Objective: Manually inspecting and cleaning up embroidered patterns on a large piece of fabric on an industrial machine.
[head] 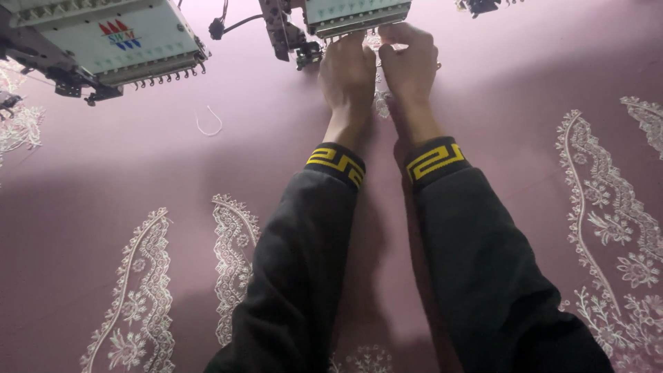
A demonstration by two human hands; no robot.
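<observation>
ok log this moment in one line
left hand at embroidery head | right hand beside it | both on mauve fabric | grip unclear

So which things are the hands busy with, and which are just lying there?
In use:
- left hand and right hand, both reaching under the embroidery head
- the mauve cloth under them, with a white stitched patch by the wrists

Just lying about:
- the other embroidery head at left
- a loose white thread
- finished lace motifs

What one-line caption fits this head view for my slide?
Left hand and right hand reach side by side under an embroidery machine head, over mauve fabric with white lace patterns.
</observation>
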